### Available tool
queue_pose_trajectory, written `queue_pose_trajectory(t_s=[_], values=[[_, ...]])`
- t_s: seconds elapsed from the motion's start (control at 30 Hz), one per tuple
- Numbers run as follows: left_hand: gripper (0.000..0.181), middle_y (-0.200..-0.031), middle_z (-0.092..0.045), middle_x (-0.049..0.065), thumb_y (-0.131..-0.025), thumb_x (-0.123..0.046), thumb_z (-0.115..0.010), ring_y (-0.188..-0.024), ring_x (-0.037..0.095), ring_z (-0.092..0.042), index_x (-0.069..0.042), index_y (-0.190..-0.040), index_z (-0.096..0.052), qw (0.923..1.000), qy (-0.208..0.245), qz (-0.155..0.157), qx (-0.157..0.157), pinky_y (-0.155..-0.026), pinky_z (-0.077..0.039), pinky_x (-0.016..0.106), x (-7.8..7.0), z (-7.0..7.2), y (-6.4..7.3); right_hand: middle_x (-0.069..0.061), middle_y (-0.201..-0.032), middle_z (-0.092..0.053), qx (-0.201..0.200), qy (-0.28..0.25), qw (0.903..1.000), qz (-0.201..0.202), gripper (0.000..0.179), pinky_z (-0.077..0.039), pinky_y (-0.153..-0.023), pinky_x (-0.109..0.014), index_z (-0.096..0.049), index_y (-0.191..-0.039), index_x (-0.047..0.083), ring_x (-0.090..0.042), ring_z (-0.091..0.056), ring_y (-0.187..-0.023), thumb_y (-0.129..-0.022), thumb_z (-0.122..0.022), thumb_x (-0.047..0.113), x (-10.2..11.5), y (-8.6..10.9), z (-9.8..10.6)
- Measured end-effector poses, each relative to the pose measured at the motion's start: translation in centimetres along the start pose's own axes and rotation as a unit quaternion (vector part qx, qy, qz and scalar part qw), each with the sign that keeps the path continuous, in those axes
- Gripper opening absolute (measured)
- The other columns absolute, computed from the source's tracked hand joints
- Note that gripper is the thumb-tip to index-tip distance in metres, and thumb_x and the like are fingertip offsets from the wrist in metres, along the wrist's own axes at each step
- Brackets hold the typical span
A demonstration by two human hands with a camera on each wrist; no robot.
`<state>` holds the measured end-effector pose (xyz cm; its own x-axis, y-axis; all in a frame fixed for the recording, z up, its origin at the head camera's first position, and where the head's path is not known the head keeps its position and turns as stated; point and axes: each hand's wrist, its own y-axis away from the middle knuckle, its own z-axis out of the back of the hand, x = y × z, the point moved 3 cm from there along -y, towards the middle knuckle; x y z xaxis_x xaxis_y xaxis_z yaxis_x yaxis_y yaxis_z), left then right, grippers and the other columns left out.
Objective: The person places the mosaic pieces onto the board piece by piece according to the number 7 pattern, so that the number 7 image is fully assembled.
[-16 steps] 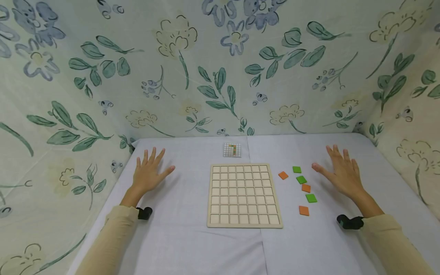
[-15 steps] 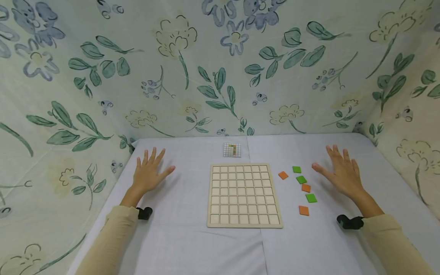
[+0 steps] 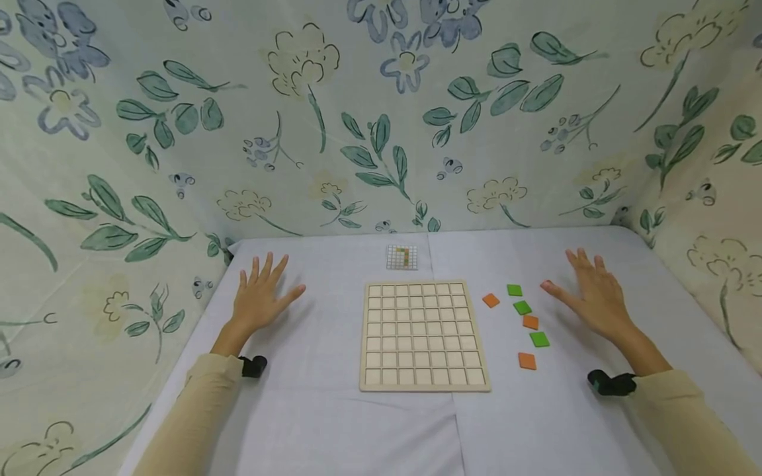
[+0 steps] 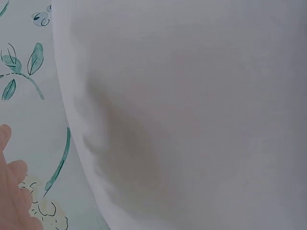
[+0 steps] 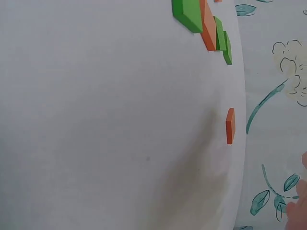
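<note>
A white tablecloth (image 3: pixel 321 423) is topped by a wooden grid board (image 3: pixel 424 336), which is flanked well apart by the left hand (image 3: pixel 257 303) and the right hand (image 3: pixel 600 301), fingers spread on both, with a pattern card (image 3: pixel 401 257) placed beyond it and three green tiles (image 3: pixel 540 339) and three orange tiles (image 3: pixel 526 361) strewn between board and right hand.

**A 7-like figure, no readable lettering**

Just below the middle of the head view, a small gridded pattern card (image 3: pixel 401 257) bears coloured squares (image 3: pixel 407 256) in a shape like a 7; whether it is meant as a numeral cannot be told. No words, labels or brands can be read.
</note>
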<state>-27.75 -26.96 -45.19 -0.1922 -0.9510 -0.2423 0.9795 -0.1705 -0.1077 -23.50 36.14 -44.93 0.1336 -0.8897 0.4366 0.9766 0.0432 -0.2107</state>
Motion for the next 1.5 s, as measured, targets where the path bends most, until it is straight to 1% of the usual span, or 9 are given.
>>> queue_pose_trajectory(t_s=[0.3,0.53,0.73,1.03,1.13,1.2,1.3,1.37,1.5], values=[[0.092,-0.165,-0.002,0.019,-0.093,-0.072,-0.045,-0.149,0.039,0.014,-0.019,-0.162,-0.015,0.9999,0.007,-0.009,-0.004,-0.114,0.007,0.064,-0.7,0.4,0.4,-0.021,-0.165,-0.004,-0.002,-0.083,0.9954,0.049,0.089,0.004,-0.104,-0.079,-0.014,-0.160,0.005,-0.050,0.002,-0.147,-0.095,-0.067,0.035,1.0,0.8,1.0],[0.092,-0.165,0.000,0.018,-0.093,-0.071,-0.046,-0.148,0.040,0.014,-0.017,-0.162,-0.016,0.9994,0.020,-0.026,-0.006,-0.114,0.008,0.064,-1.5,0.5,0.6,-0.022,-0.164,-0.008,0.021,-0.148,0.9876,0.049,0.087,-0.002,-0.105,-0.079,-0.011,-0.162,0.012,-0.051,-0.002,-0.147,-0.096,-0.067,0.027,1.9,2.2,1.7],[0.090,-0.165,-0.004,0.019,-0.094,-0.069,-0.047,-0.149,0.041,0.010,-0.019,-0.162,-0.017,0.9989,0.024,-0.040,-0.004,-0.113,0.004,0.067,-2.6,0.4,1.1,-0.025,-0.163,-0.010,0.046,-0.162,0.9851,0.034,0.085,-0.010,-0.100,-0.082,-0.012,-0.162,0.013,-0.053,-0.005,-0.145,-0.097,-0.066,0.027,2.6,3.7,2.0],[0.087,-0.165,-0.009,0.018,-0.094,-0.070,-0.046,-0.149,0.041,0.005,-0.021,-0.162,-0.019,0.9981,0.015,-0.060,0.000,-0.114,-0.001,0.066,-4.8,-0.1,1.9,-0.025,-0.157,-0.026,0.046,-0.170,0.9840,0.029,0.081,-0.030,-0.093,-0.074,-0.025,-0.160,0.016,-0.049,-0.026,-0.133,-0.094,-0.071,0.024,3.5,5.5,2.0],[0.087,-0.165,-0.009,0.017,-0.094,-0.069,-0.047,-0.150,0.040,0.005,-0.022,-0.162,-0.019,0.9976,0.020,-0.066,0.003,-0.115,-0.002,0.066,-5.6,-0.4,2.2,-0.023,-0.154,-0.032,0.047,-0.166,0.9846,0.030,0.079,-0.034,-0.095,-0.064,-0.028,-0.159,0.017,-0.044,-0.030,-0.130,-0.094,-0.072,0.024,3.7,6.1,1.7],[0.087,-0.165,-0.010,0.016,-0.094,-0.070,-0.047,-0.150,0.039,0.005,-0.023,-0.161,-0.019,0.9975,0.021,-0.068,0.005,-0.115,-0.003,0.066,-6.1,-0.6,2.5,-0.022,-0.152,-0.035,0.044,-0.164,0.9848,0.036,0.078,-0.037,-0.098,-0.046,-0.030,-0.158,0.016,-0.040,-0.033,-0.128,-0.093,-0.073,0.022,3.8,6.5,1.4],[0.087,-0.165,-0.010,0.015,-0.093,-0.070,-0.048,-0.150,0.039,0.004,-0.024,-0.161,-0.020,0.9969,0.024,-0.074,0.008,-0.115,-0.003,0.066,-6.8,-0.9,2.8,-0.019,-0.148,-0.042,0.033,-0.164,0.9851,0.039,0.074,-0.035,-0.089,-0.024,-0.037,-0.155,0.014,-0.026,-0.037,-0.123,-0.092,-0.075,0.020,4.0,7.1,1.1],[0.086,-0.165,-0.011,0.015,-0.093,-0.069,-0.049,-0.150,0.038,0.003,-0.024,-0.161,-0.021,0.9963,0.028,-0.080,0.009,-0.115,-0.004,0.066,-7.2,-1.2,3.0,-0.017,-0.146,-0.045,0.028,-0.168,0.9847,0.039,0.071,-0.035,-0.085,-0.016,-0.040,-0.152,0.013,-0.018,-0.040,-0.119,-0.090,-0.076,0.018,4.0,7.4,0.8],[0.086,-0.166,-0.011,0.013,-0.093,-0.069,-0.051,-0.151,0.037,0.004,-0.025,-0.161,-0.021,0.9950,0.040,-0.090,0.018,-0.115,-0.003,0.065,-8.2,-1.6,3.5,-0.015,-0.142,-0.048,0.031,-0.179,0.9827,0.036,0.068,-0.041,-0.083,-0.013,-0.044,-0.150,0.012,-0.006,-0.044,-0.113,-0.090,-0.076,0.015,4.2,8.1,0.1]])
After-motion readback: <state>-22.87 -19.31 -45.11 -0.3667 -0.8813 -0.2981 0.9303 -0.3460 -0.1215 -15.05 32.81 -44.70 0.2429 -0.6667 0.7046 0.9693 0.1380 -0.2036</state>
